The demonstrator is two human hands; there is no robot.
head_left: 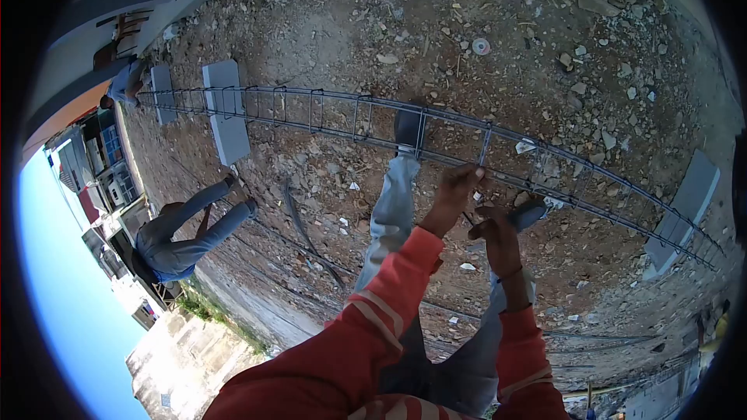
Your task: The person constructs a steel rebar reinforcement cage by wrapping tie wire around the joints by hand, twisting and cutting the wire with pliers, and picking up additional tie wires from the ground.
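A long rebar cage, made of parallel bars joined by square stirrups, runs across the view above the ground. My left hand is at its nearer bar, by one of the stirrups, with the fingertips pinched together there. What they pinch is too small to tell. Just beside it, slightly lower, my right hand has its fingers curled. Something thin and dark shows near those fingertips, but I cannot make out what it is. My shoes are under and beside the cage.
Grey blocks support the cage at the left, and another block at the right. One person bends over at left; another person is at the cage's far end. Loose bars and rubble lie on the ground.
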